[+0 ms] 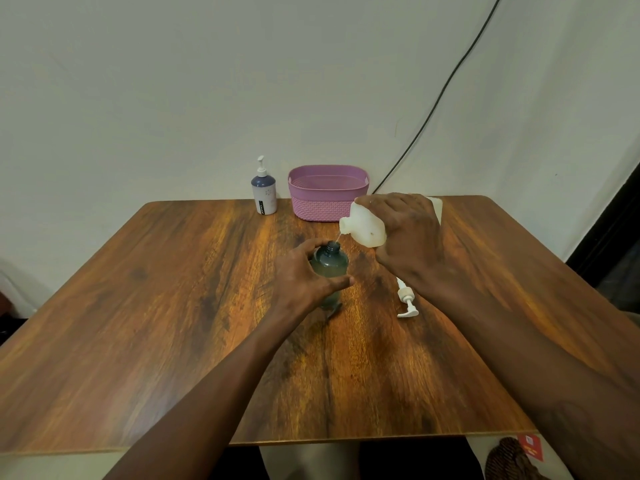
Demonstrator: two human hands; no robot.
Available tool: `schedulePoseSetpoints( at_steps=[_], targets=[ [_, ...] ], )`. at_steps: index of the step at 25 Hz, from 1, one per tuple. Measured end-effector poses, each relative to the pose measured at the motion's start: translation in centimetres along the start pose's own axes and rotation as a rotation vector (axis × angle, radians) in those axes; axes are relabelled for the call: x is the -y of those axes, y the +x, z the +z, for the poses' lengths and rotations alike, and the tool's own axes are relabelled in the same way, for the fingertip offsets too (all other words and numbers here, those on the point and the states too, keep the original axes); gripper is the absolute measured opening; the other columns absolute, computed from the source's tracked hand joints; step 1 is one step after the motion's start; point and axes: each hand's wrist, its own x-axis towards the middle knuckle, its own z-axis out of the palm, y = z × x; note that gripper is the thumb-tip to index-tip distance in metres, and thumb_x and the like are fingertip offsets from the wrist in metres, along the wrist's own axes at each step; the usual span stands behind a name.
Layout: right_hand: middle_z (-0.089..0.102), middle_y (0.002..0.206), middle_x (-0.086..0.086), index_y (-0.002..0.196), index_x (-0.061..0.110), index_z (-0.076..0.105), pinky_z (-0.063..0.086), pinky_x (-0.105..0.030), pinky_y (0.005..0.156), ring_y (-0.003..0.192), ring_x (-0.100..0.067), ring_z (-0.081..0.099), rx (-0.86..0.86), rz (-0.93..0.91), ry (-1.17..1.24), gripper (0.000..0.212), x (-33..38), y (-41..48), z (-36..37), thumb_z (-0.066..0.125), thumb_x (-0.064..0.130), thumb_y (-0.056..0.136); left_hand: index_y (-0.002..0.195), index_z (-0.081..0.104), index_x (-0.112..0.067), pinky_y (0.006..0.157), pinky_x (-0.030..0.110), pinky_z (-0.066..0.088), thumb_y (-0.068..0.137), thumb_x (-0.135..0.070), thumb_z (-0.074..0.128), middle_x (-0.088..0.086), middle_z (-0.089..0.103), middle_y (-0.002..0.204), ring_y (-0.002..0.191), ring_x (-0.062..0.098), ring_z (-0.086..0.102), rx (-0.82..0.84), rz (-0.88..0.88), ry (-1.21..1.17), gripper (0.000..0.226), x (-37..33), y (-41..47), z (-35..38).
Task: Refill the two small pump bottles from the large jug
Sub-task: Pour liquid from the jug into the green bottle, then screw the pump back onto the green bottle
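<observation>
A dark green small bottle point(330, 263) stands upright on the wooden table point(173, 306) with its neck uncovered. My left hand point(304, 275) grips its body from the left. My right hand point(405, 237) holds the white large jug point(363, 225), tilted with its spout to the left just above the bottle's neck. A thin stream runs from the spout into the neck. The bottle's white pump point(406, 299) lies flat on the table to the right, under my right wrist. A second pump bottle point(264, 192), white with a dark top and its pump fitted, stands at the table's far edge.
A pink plastic basket point(327, 192) sits at the far edge, right of the second bottle and just behind the jug. A black cable point(443, 91) hangs down the wall behind it. The table's near edge runs below my forearms.
</observation>
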Motion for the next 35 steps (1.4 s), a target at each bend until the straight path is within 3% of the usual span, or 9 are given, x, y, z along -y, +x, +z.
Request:
schedulePoseSetpoints(
  at_steps=[2,4,9,14,21,25,28,32,35],
  targets=[
    [0.072,0.117,-0.015,0.128,0.012,0.066,0.054,-0.058,0.089,0.103,-0.038,0.068,-0.031,0.014,0.123,0.075,0.3,-0.4,0.5,0.09,0.021,0.058,0.125,0.067,-0.021,0.079,0.002,0.043,0.057,-0.052,0.093,-0.009,0.07,0.115,0.103,0.003,0.063,-0.009,-0.001,-0.012,0.079,0.1,0.0,0.0],
    [0.072,0.111,-0.015,0.126,0.012,0.066,0.057,-0.051,0.08,0.097,-0.036,0.068,-0.048,0.073,0.229,0.071,0.7,-0.7,0.6,0.085,0.034,0.061,0.123,0.068,-0.021,0.079,0.002,0.045,0.057,-0.051,0.094,-0.01,0.071,0.113,0.101,0.003,0.064,-0.014,-0.002,-0.032,0.077,0.3,0.0,-0.1],
    [0.064,0.127,-0.001,0.134,0.029,0.056,0.059,-0.041,0.081,0.107,-0.021,0.061,0.127,0.399,0.332,0.09,-0.3,-1.1,2.9,0.089,0.059,0.056,0.127,0.066,-0.02,0.082,0.003,0.046,0.059,-0.051,0.094,-0.008,0.07,0.118,0.105,0.003,0.063,-0.01,-0.015,-0.035,0.08,1.5,0.0,-0.4],
    [0.061,0.133,0.0,0.137,0.026,0.054,0.06,-0.041,0.085,0.115,-0.021,0.059,0.271,0.528,0.438,0.096,-1.6,-2.2,5.9,0.095,0.051,0.055,0.129,0.066,-0.018,0.088,0.012,0.051,0.059,-0.05,0.093,-0.005,0.069,0.122,0.109,0.006,0.063,-0.02,-0.017,-0.045,0.081,2.6,0.0,-0.8],
    [0.058,0.136,-0.002,0.141,0.024,0.05,0.059,-0.038,0.088,0.118,-0.023,0.058,0.342,0.579,0.5,0.098,-2.2,-2.8,7.5,0.096,0.047,0.058,0.129,0.065,-0.022,0.086,0.012,0.053,0.06,-0.052,0.093,-0.008,0.069,0.123,0.109,0.004,0.063,-0.028,-0.037,-0.048,0.081,3.3,-0.2,-1.1],
    [0.054,0.142,-0.002,0.146,0.028,0.043,0.057,-0.04,0.091,0.122,-0.026,0.056,0.376,0.543,0.501,0.103,-1.9,-2.7,6.7,0.093,0.054,0.059,0.127,0.066,-0.021,0.085,0.007,0.05,0.061,-0.047,0.095,-0.01,0.069,0.12,0.103,-0.003,0.062,-0.049,-0.045,-0.057,0.077,3.4,-0.7,-1.6],
    [0.046,0.154,-0.005,0.15,0.025,0.042,0.043,-0.042,0.105,0.136,-0.027,0.047,0.214,0.44,0.393,0.101,-0.2,-2.3,5.6,0.09,0.055,0.066,0.124,0.066,-0.024,0.086,0.008,0.051,0.059,-0.047,0.095,-0.013,0.068,0.118,0.102,-0.011,0.06,-0.057,-0.062,-0.057,0.075,3.8,-1.2,-2.0],
    [0.062,0.136,-0.009,0.132,0.014,0.063,0.046,-0.033,0.106,0.127,-0.023,0.057,-0.065,0.102,0.36,0.059,2.5,-1.4,4.6,0.086,0.031,0.08,0.127,0.065,-0.023,0.089,0.017,0.055,0.06,-0.049,0.094,-0.013,0.068,0.12,0.107,-0.007,0.061,-0.064,-0.084,-0.042,0.078,4.7,-1.7,-2.7],
    [0.074,0.108,-0.006,0.114,0.01,0.074,0.052,-0.022,0.088,0.1,-0.014,0.067,-0.019,-0.041,0.449,0.031,5.0,-1.9,5.4,0.081,0.015,0.085,0.126,0.066,-0.023,0.086,0.012,0.053,0.06,-0.047,0.095,-0.018,0.066,0.115,0.101,-0.017,0.058,-0.084,-0.094,-0.013,0.076,5.0,-2.0,-3.5]
  ],
)
